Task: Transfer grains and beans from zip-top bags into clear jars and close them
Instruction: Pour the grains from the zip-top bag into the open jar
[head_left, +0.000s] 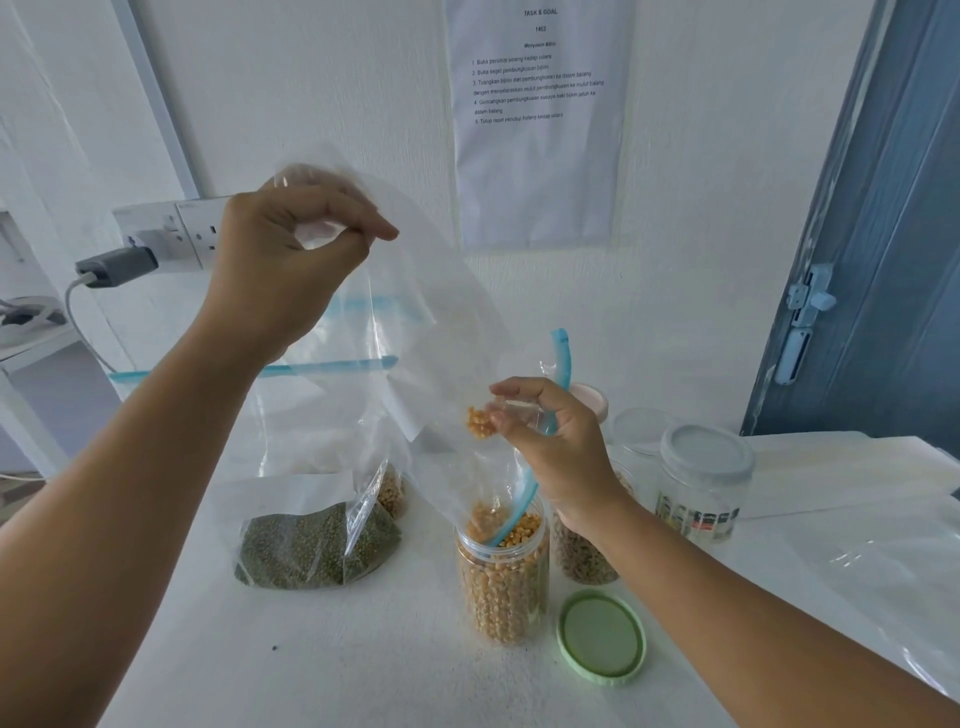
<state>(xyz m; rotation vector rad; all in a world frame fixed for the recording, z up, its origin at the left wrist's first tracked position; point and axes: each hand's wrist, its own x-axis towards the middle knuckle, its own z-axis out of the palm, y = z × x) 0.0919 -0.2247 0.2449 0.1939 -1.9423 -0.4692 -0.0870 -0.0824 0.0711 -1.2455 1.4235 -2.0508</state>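
head cam | worn, faces forward-down | close over table (363, 649) — wall (363, 78) just behind

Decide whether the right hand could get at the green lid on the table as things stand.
Probably yes, but not at once: the green lid lies uncovered just below the right hand. That hand is pinching the bag over the corn jar, so it must let go first.

So the clear zip-top bag (415, 312) with the blue zip strip is tipped upside down, mouth tucked into the open clear jar (503, 577), which stands upright on the worktop (337, 649) and is nearly full of yellow corn kernels (498, 597). A small clump of kernels (479, 418) is stuck partway down the bag. The jar's green lid (601, 637) lies flat just beside it.
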